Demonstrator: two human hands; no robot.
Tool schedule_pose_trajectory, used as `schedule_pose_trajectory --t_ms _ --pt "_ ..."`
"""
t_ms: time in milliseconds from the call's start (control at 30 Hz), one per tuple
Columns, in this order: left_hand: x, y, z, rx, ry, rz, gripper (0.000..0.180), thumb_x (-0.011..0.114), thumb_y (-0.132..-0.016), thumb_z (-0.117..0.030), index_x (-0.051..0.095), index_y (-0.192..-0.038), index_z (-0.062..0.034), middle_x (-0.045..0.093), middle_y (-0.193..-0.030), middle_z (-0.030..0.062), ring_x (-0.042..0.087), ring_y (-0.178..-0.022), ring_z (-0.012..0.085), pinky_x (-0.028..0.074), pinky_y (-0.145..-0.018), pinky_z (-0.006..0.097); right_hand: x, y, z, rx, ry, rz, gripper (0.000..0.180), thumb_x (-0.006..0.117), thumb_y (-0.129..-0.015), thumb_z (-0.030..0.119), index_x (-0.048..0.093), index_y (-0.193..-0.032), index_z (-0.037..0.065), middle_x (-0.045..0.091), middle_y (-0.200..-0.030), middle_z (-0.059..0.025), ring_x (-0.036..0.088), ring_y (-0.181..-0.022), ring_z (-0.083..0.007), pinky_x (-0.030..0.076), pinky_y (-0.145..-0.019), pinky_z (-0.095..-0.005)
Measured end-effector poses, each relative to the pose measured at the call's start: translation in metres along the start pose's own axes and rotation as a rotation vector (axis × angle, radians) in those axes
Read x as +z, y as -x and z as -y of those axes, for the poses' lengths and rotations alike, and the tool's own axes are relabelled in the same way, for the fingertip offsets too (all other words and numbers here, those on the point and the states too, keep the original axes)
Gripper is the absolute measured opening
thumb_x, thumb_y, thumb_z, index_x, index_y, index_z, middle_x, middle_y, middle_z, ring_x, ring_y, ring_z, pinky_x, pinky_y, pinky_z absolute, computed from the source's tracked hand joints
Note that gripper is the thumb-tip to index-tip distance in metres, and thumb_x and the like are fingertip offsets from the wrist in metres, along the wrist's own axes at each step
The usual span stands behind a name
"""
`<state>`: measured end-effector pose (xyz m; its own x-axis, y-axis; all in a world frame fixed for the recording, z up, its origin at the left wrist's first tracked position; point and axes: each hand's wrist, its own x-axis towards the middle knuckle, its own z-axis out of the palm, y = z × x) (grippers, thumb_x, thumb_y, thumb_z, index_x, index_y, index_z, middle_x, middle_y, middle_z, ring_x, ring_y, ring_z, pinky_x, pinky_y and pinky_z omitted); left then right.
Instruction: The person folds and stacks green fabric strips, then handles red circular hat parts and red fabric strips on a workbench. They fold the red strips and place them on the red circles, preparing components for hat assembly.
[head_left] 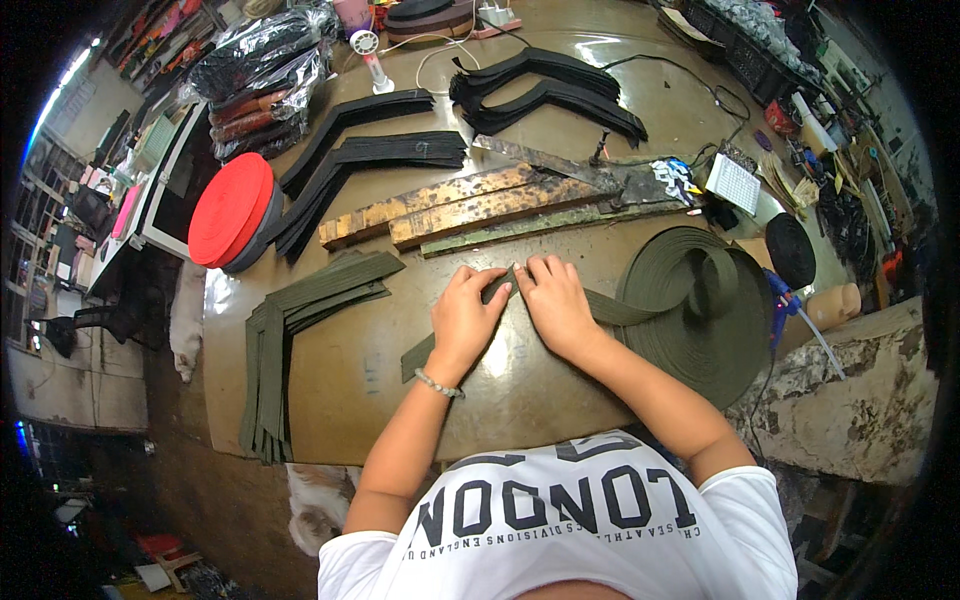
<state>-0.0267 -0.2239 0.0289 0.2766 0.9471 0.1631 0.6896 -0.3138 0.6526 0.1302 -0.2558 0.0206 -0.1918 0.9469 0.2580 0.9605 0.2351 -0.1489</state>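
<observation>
An olive-green webbing strap [616, 310] runs from a large coiled roll [715, 340] at the right to the middle of the table. My left hand [463, 318] grips it between thumb and fingers, and its cut end angles out beneath my left wrist. Close beside, my right hand [553, 303] pinches the same strap, the two thumbs near each other. There the strap seems bent or folded, though my fingers partly cover it. To the left lies a stack of bent olive straps [268, 345], fanned out at the lower end.
Metal-and-wood bars [465, 208] lie across the table beyond my hands. Bundles of bent black straps [375, 150] sit behind them. A red webbing roll [232, 210] is at the left; a blue glue gun [783, 300] stands right of the olive roll. A small fan [372, 62] stands farther back.
</observation>
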Motion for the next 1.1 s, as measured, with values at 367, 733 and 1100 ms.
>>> schedule_pose_trajectory --t_ms 367,733,1100 --pt "-0.004 -0.009 0.013 0.063 0.226 0.06 0.026 0.067 -0.086 -0.023 0.07 -0.107 -0.0076 0.065 -0.088 0.0115 0.063 -0.079 0.0253 0.049 -0.07 0.034 -0.028 -0.009 -0.028 0.051 -0.496 0.205 0.038 0.053 -0.089 0.014 0.058 -0.124 -0.003 0.055 -0.126 -0.0232 0.052 -0.115 -0.0394 0.042 -0.099 -0.043" --pt "-0.027 -0.059 -0.015 0.055 0.568 0.334 0.028 0.068 -0.089 -0.028 0.068 -0.094 0.0002 0.062 -0.076 -0.0018 0.05 -0.07 0.0059 0.043 -0.063 0.024 -0.089 -0.005 -0.06 0.342 -1.264 0.493 0.027 0.064 -0.091 0.016 0.061 -0.107 -0.006 0.064 -0.075 -0.0051 0.06 -0.059 -0.0077 0.049 -0.053 -0.0231" --pt "-0.042 -0.222 0.017 -0.068 0.4 0.258 0.032 0.073 -0.085 -0.029 0.072 -0.097 0.0016 0.068 -0.09 0.0008 0.057 -0.078 0.0083 0.044 -0.075 0.025 -0.144 -0.035 -0.163 0.513 -0.845 0.008 0.037 0.074 -0.083 0.035 0.067 -0.087 -0.001 0.058 -0.065 0.0004 0.049 -0.055 -0.0073 0.04 -0.051 -0.0241"
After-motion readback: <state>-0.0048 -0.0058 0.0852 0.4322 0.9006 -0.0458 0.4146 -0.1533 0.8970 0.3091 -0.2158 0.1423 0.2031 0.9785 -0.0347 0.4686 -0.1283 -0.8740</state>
